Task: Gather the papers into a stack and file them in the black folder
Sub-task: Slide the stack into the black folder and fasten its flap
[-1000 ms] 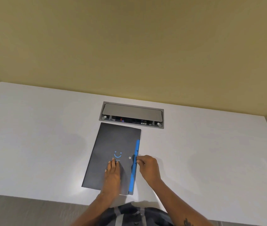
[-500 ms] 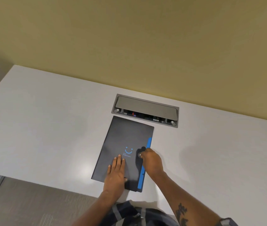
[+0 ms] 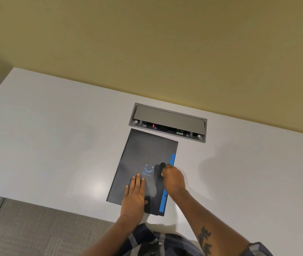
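Observation:
The black folder [image 3: 143,150] lies closed on the white table [image 3: 54,135], near its front edge, with a blue smile logo on the cover and a blue strip [image 3: 162,204] along its right side. My left hand [image 3: 135,194] rests flat on the lower part of the cover, fingers stretched out. My right hand [image 3: 173,179] is curled at the folder's right edge, its fingertips on the small black closure tab [image 3: 162,165] folded over the cover. No loose papers are in view.
A grey recessed cable box [image 3: 169,121] with its lid tilted up sits in the table just beyond the folder. A yellow wall stands behind the table. Grey carpet [image 3: 36,228] shows below the table's front edge at the lower left.
My right hand moved from the blue edge onto the cover, bringing the black tab over the silver snap button. My left hand stayed flat on the folder. The camera view shifted.

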Demonstrator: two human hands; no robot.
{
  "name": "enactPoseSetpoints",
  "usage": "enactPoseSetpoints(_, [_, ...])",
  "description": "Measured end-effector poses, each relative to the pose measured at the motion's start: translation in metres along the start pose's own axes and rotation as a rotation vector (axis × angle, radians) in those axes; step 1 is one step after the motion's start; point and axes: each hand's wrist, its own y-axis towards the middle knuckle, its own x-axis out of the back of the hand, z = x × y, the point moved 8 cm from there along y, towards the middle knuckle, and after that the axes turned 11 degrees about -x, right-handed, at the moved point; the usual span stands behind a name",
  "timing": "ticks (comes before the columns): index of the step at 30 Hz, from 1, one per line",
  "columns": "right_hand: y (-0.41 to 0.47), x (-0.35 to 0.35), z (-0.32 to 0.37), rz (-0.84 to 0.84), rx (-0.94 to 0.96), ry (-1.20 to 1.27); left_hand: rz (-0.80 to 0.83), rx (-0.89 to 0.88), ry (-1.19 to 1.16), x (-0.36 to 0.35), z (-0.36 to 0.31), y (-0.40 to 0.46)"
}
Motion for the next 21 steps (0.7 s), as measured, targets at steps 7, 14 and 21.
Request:
enactPoseSetpoints(7, [0.004, -0.005, -0.003, 0.015, -0.065, 0.097, 0.019, 0.007, 0.010, 0.004, -0.002, -0.002])
enactPoseSetpoints(14, [-0.002, 0.008, -0.007, -0.046, -0.003, 0.165, -0.189, 0.058, -0.229, 0.050, 0.005, -0.010])
enactPoseSetpoints(21, [-0.016, 0.015, -0.054, -0.116, -0.152, 0.602, -0.490, 0.277, -0.371, 0.105, 0.083, -0.014])
